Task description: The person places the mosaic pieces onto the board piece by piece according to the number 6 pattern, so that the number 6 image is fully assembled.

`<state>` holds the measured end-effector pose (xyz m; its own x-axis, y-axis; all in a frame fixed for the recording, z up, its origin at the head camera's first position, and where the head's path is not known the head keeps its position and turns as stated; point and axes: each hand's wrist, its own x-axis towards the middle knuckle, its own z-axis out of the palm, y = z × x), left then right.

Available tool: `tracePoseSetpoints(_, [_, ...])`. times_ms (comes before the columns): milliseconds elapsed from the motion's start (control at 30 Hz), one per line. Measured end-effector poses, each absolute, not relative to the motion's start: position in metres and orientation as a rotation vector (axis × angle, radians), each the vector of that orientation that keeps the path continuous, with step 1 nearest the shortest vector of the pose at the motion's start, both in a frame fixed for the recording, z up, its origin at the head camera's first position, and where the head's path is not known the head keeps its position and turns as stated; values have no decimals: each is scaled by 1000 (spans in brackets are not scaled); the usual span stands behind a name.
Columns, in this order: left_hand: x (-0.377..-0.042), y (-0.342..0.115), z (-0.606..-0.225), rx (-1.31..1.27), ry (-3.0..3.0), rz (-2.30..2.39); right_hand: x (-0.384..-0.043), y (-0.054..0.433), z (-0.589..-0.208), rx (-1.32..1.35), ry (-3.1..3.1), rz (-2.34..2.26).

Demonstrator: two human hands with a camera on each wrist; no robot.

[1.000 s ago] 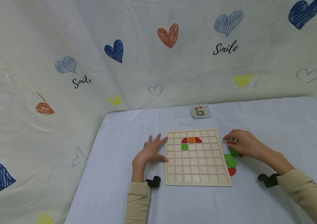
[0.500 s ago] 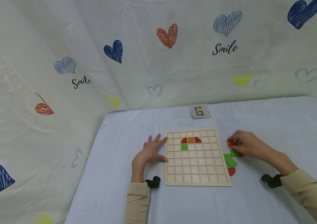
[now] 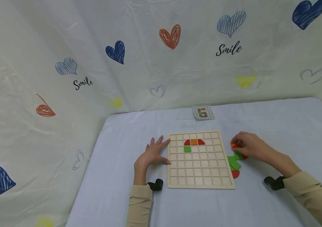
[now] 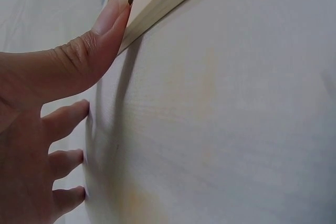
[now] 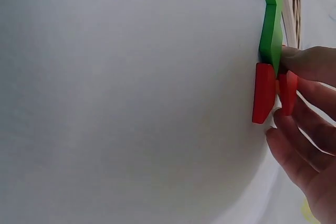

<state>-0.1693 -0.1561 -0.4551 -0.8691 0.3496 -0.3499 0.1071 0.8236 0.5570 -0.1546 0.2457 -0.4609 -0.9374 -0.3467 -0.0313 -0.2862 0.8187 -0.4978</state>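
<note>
A square wooden grid board [image 3: 196,181] lies on the white cloth in the head view. Red quarter-round tiles [image 3: 201,142], an orange square tile [image 3: 194,142] and a green square tile [image 3: 187,148] sit in its upper cells. With fingers spread, my left hand [image 3: 152,154] rests along the board's left edge; its thumb [image 4: 113,17] touches the rim. To the right of the board, my right hand [image 3: 249,145] pinches a red tile [image 5: 288,93] between thumb and fingers, above the loose tiles. Another red tile [image 5: 264,93] and green tiles [image 5: 271,35] lie beside its fingertips.
A small printed pattern card [image 3: 203,113] lies behind the board, near the cloth's back edge. Green tiles [image 3: 234,163] and a red rounded tile [image 3: 235,174] lie against the board's right side. A heart-printed curtain [image 3: 138,72] hangs behind.
My right hand has shifted slightly to the right over the loose tiles, and its fingers have closed on a tile. My left hand and the board stay where they were.
</note>
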Motion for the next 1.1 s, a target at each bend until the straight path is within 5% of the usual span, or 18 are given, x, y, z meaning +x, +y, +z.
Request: tracePoseSetpoints(1100, [-169,-158,-454,356,2552,766,-150,234,-460,-658,2956,-982])
